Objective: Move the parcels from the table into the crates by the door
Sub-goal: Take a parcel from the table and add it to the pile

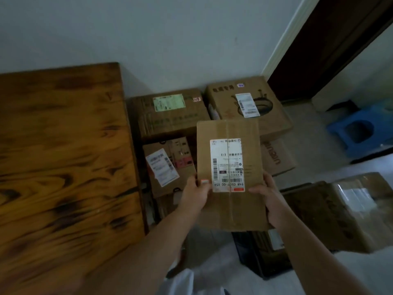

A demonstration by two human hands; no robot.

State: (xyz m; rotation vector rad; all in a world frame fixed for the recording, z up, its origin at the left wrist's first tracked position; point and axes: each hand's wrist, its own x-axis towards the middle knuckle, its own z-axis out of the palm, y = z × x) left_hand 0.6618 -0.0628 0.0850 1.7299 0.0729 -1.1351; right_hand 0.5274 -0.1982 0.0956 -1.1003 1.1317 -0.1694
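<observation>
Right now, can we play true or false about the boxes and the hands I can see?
1. The left hand and the right hand both hold the parcel. True.
2. The parcel lies on the wooden table. False: it is held up beside the table, over other boxes.
3. A blue stool stands at the right. True.
4. The parcel's label is green. False: it is white. The green label is on a box farther back.
</observation>
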